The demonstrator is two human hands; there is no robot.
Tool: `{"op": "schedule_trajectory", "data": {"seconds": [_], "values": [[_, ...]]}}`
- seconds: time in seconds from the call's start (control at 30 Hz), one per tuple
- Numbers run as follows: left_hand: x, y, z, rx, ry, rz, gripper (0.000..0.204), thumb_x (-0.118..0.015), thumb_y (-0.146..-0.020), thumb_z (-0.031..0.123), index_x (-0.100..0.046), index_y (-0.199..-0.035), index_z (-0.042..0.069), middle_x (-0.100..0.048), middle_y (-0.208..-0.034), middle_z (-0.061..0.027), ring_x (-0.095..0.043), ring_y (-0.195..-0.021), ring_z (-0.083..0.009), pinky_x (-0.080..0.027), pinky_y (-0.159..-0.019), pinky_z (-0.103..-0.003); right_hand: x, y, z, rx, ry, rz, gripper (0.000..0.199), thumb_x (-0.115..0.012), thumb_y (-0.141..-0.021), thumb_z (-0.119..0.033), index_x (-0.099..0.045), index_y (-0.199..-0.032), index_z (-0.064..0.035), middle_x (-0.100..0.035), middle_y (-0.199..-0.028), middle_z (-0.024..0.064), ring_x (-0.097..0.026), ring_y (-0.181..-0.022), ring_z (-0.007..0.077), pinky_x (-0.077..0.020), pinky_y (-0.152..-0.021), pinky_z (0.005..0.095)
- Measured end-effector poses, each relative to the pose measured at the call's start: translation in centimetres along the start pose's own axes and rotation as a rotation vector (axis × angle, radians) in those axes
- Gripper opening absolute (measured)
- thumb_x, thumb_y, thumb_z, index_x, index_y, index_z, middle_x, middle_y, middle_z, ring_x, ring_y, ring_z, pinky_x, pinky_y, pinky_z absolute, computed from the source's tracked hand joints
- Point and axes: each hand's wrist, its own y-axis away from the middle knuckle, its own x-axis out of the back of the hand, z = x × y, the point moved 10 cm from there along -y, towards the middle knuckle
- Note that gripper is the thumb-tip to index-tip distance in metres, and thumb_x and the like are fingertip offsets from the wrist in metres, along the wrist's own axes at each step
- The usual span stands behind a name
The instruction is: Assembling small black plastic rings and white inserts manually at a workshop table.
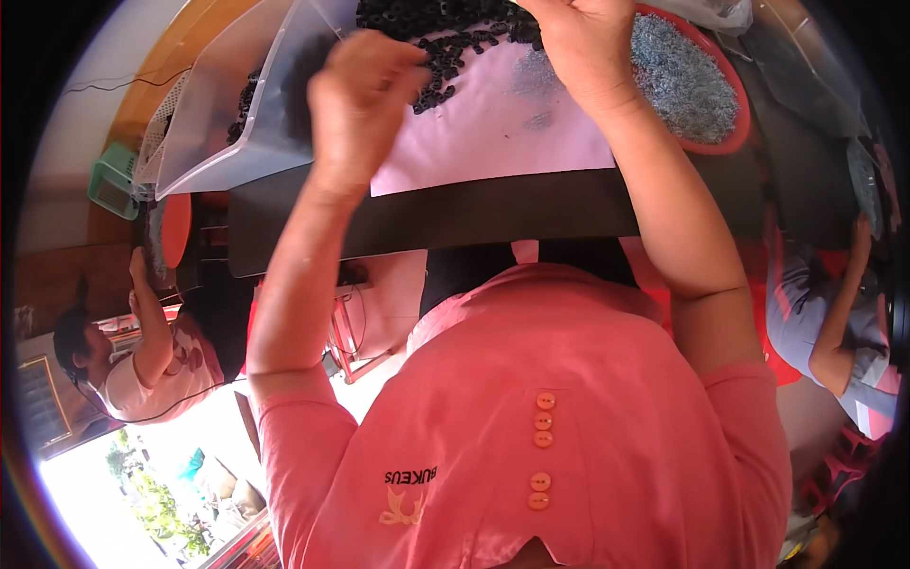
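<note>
- Small black parts (445,57) heaped and scattered on a pink sheet (493,133), between and beyond the two hands.
- Left hand (362,95) beside the heap, fingers curled; from here I can't tell whether they pinch anything.
- Right hand (583,47) near the red tray (743,121) of grey-blue bits (678,81); finger state can't be told.
- Risk, my guess: a snagged sheet could slide loose parts about; a forearm bumping the tray could spill bits among them.
- Hard to see: left fingers blurred, right fingertips and heap cut off above, contents of the clear bin (209,109) hazy.
</note>
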Motion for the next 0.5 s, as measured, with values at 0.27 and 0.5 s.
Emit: {"op": "schedule_trajectory", "data": {"seconds": [0.27,0.5], "values": [[-12.1,0.6,-1.5,-0.115,-0.396,-0.240,0.022,-0.075,-0.074,0.019,-0.067,-0.089,0.006,-0.061,-0.087,-0.0089,-0.061,-0.084,-0.0275,-0.051,-0.070,-0.039,-0.5,0.1,0.4,-0.040,0.030,-0.033,0.012,-0.065,-0.082,-0.001,-0.066,-0.094,0.0014,-0.069,-0.083,0.0082,-0.064,-0.075,0.0120,-0.0513,-0.068,0.0261],[-10.7,1.3,-3.5,0.143,0.000,-0.166,0.014,-0.072,-0.078,0.009,-0.067,-0.089,0.002,-0.066,-0.082,-0.0089,-0.064,-0.074,-0.0192,-0.051,-0.069,-0.031,-1.4,0.2,2.8,-0.154,0.292,-0.210,0.010,-0.065,-0.078,-0.001,-0.067,-0.087,0.0011,-0.068,-0.076,0.0150,-0.067,-0.071,0.0211,-0.0516,-0.066,0.0318]]}}
